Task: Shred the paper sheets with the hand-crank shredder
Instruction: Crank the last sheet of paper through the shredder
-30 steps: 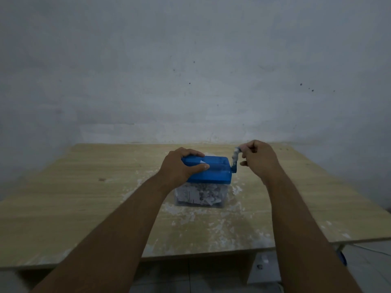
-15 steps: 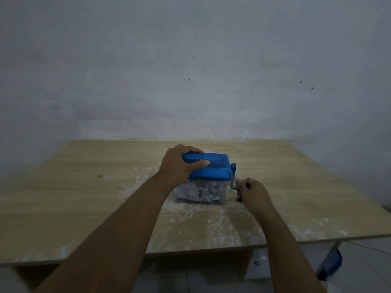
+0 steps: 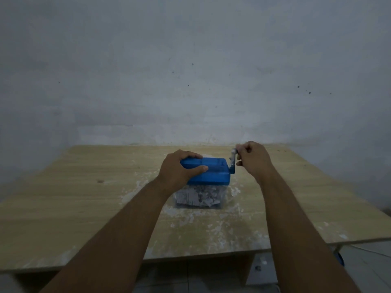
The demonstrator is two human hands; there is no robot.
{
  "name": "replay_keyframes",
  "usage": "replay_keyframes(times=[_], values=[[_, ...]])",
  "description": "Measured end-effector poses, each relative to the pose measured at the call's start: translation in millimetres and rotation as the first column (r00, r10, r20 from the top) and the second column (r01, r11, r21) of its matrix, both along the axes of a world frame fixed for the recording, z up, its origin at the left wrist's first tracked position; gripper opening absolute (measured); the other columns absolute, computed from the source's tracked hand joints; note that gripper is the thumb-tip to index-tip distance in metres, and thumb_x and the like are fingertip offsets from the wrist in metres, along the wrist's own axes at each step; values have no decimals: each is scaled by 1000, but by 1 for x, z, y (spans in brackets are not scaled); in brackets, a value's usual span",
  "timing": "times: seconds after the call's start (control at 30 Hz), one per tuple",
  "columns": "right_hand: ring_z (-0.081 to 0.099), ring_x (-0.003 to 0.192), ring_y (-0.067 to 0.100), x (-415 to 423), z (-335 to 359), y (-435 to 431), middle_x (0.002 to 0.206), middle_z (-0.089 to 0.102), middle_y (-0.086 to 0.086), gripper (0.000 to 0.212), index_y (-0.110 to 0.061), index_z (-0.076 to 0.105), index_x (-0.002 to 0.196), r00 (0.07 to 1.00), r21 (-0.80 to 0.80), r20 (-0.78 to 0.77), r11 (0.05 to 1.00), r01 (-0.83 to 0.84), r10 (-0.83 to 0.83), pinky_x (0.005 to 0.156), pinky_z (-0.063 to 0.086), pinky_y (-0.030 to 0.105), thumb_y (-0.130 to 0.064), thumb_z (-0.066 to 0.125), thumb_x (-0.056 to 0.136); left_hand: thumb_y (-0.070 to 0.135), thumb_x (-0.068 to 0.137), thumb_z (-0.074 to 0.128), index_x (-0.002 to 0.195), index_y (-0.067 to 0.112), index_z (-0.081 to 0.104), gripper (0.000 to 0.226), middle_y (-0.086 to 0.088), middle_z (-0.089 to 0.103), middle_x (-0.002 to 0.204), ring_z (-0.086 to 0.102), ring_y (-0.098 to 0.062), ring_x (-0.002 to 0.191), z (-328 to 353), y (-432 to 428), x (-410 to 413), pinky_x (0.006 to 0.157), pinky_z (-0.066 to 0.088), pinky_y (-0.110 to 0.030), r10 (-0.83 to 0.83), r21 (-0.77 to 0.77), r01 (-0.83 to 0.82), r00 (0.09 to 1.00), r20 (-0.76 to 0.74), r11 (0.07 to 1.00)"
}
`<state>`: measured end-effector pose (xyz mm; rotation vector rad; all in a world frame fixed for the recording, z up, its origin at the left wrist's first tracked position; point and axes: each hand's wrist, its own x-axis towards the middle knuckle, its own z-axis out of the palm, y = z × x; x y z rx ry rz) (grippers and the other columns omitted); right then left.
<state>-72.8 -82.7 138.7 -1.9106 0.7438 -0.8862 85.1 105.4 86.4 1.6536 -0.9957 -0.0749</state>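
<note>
Shredder [image 3: 208,172] gripped by left hand [image 3: 177,169], right hand [image 3: 252,158] pinching crank [image 3: 233,160], scraps-strewn table [image 3: 63,197].

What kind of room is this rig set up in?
Probably a bare indoor workroom, not an office: a plain, stained plaster wall, a rough wooden table with worn white patches, and a tiled floor below. The only equipment in view is the blue hand-crank shredder that the hands work.

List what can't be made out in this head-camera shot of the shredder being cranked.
- Feed slot on the blue shredder lid: too dim to tell if paper is in it.
- Crank knob: wrapped inside the right hand.
- Lid's left end: covered by the left hand.
- Print on shreds in the clear bin: too small, blurred.
</note>
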Motion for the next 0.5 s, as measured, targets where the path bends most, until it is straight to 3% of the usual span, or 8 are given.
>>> replay_keyframes(times=[0.2,0.33,0.5], values=[[69,80,27,21,-58,-9,99,71,21,25,0,66,100,982,232,-186,972,33,11,84,64,49,-23,58,107,45,77,94,109,34,80,37,14,68,116,66,-1,99,-4,-2,0,73,57,-13,11,-42,-11,1000,-1,999],[66,67,25,-3,-88,10,80,70,14,30,-3,66,92,977,168,-209,982,82,-46,79,62,52,-25,54,108,44,77,94,107,32,81,35,11,69,114,68,-4,99,-6,-4,0,74,60,-17,31,-79,-29,999,16,996],[71,71,28,-50,-87,42,74,70,9,36,-11,67,89,985,107,-165,992,62,-44,73,58,44,-40,55,107,48,77,92,107,36,80,35,10,67,117,67,-6,101,-6,-4,2,77,63,-23,24,-49,-23,999,22,999]])
